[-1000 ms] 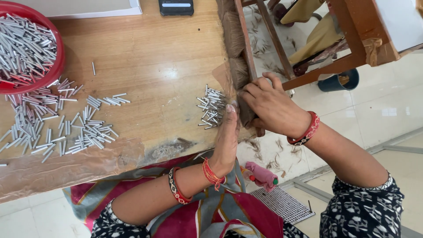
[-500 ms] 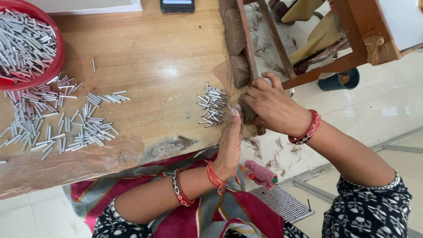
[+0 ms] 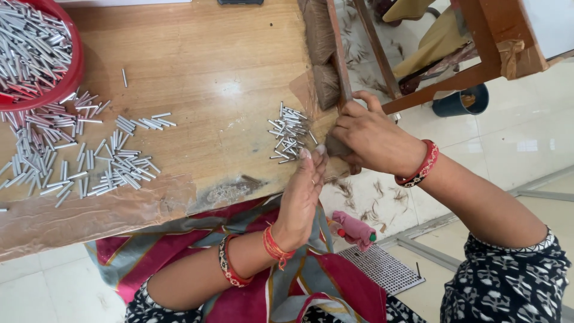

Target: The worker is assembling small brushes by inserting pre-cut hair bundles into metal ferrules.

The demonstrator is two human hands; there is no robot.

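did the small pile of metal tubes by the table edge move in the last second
No. The small pile of metal tubes lies in the same spot against the table edge, just left of both hands.

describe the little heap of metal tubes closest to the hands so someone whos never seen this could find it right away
Start at the wooden table and follow its right edge to where the two hands meet. The small heap of silver tubes lies just left of the left hand fingertips. Unlike the wide scatter of tubes by the red bowl at far left, it is compact and alone.
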